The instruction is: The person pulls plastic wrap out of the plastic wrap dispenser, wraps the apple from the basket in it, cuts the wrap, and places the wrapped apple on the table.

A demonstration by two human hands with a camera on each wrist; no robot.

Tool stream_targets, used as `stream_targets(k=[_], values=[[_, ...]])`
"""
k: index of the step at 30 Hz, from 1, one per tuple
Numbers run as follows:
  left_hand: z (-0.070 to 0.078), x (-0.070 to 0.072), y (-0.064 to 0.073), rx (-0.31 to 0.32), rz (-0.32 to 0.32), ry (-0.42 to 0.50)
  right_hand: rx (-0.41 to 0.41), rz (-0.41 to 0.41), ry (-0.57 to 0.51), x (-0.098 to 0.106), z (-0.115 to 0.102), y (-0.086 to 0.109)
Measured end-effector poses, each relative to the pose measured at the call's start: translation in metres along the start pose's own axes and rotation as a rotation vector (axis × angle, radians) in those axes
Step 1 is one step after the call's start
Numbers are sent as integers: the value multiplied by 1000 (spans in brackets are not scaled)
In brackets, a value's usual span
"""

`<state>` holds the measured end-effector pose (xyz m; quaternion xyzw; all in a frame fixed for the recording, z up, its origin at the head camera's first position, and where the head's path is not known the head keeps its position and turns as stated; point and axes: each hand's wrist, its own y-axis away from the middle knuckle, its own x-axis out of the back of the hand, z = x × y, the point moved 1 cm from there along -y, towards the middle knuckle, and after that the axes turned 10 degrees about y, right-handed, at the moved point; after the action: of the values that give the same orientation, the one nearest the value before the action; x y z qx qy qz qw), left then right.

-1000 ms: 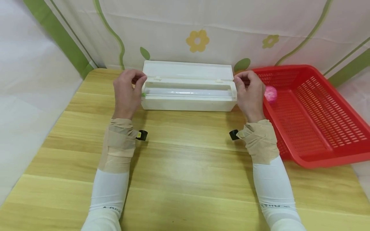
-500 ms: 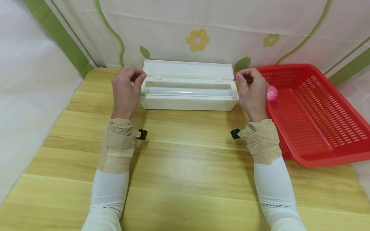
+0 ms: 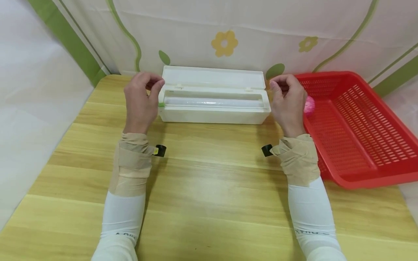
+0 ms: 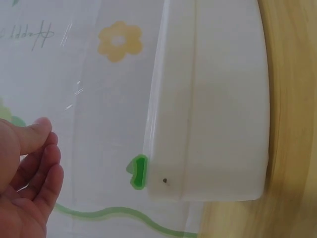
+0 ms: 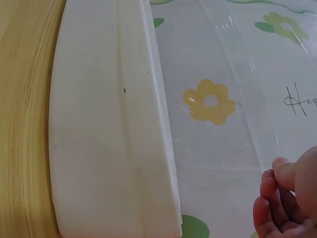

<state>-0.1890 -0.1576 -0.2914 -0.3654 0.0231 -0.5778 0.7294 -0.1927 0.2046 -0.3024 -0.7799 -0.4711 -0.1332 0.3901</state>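
Note:
A white cling film dispenser [image 3: 213,116] lies lengthwise across the table, its lid [image 3: 213,77] tipped back. Inside it is a shiny roll of film [image 3: 213,102]. A clear sheet of cling film [image 5: 225,148] rises from the box, showing by its glints and creases in both wrist views. My left hand [image 3: 141,103] pinches one edge of the sheet between thumb and forefinger, above the box's left end. Past the right end, my right hand [image 3: 289,105] pinches the other edge the same way. A green cutter slider [image 4: 140,172] sits at the dispenser's left end.
To the right stands a red plastic basket [image 3: 337,178] with a pink ball [image 3: 308,106] inside, close beside my right hand. A patterned curtain [image 3: 183,29] hangs right behind the box. Wooden tabletop [image 3: 209,203] stretches out in front.
Both hands have lifted slightly up and away from the box, still pinching the film. The right hand has also shifted a little to the right. The dispenser has stayed in place.

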Motion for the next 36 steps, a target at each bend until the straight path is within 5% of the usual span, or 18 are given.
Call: stream_targets(k=[11,25,36], values=[[1,-1,-1,-13,6,28,-23,15,-31,3,-2,2],[4,8,-15,9,-82,-53,-81,-179,127,8,-12,-24],[1,5,-29,29,-142,-62,-92,-257,188,11,-13,-39]])
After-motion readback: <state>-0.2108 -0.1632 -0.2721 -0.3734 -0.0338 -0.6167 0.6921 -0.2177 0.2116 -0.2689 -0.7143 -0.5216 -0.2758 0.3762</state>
